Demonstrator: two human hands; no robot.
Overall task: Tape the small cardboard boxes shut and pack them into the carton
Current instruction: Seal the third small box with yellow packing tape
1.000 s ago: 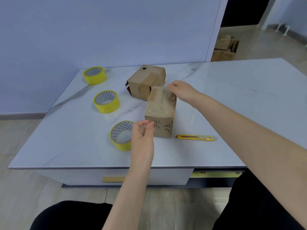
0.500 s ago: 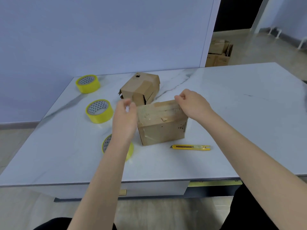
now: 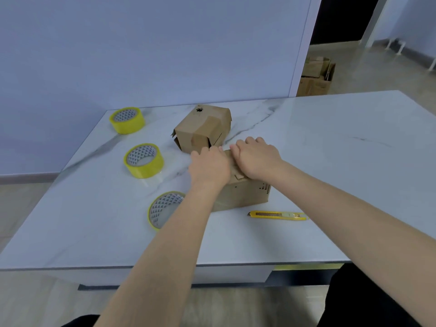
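Left hand (image 3: 210, 166) has slid over from the box's left end and now sits palm-down on top of the small cardboard box (image 3: 245, 194), right next to the right hand (image 3: 256, 159), with both sets of fingers curled over the far top edge and holding it, though the fingertips are hidden so I'm only fairly sure. That box sits on the counter (image 3: 330, 149) just in front of a second cardboard box (image 3: 203, 128), with a yellow utility knife (image 3: 277, 215) near its front right corner. Three yellow tape rolls run down the left: far (image 3: 127, 119), middle (image 3: 144, 160) and the nearest tape roll (image 3: 165, 208), partly under the left forearm.
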